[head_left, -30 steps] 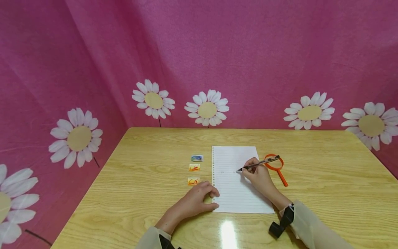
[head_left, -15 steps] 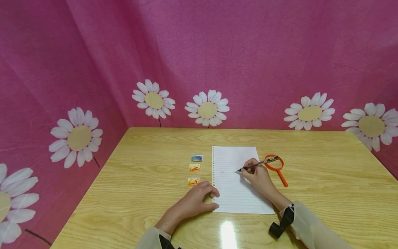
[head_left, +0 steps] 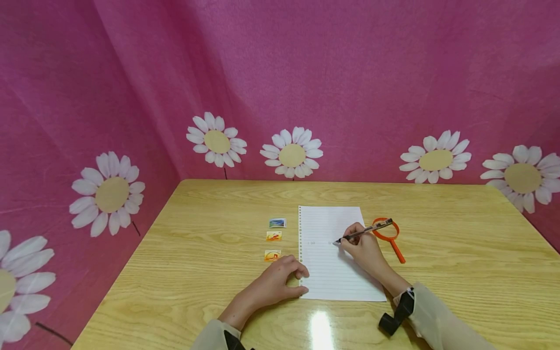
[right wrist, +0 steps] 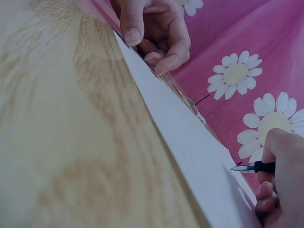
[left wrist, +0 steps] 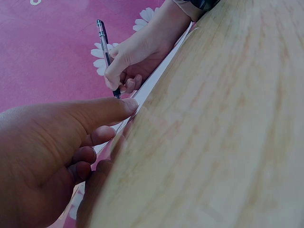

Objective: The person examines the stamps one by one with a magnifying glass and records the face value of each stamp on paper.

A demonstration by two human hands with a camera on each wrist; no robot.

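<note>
My right hand pinches a black-gripped pen, its tip at a sheet of lined paper with holes along the left edge. In the right wrist view the silver tip of the pen meets the page. Small handwritten marks stand on one line, too tiny to read with certainty. My left hand rests at the lower left edge of the sheet, thumb and fingers loosely bent and apart. The left wrist view shows its thumb on the paper's edge.
Three small picture cards lie in a column left of the sheet: a blue-green card, an upper yellow card and a lower yellow card. A red magnifying glass lies to the right. A flowered pink curtain hangs behind the wooden table.
The pen tip shifts slightly left, then slightly right along the same line, and the mark beside it has grown. My left hand stays in place.
</note>
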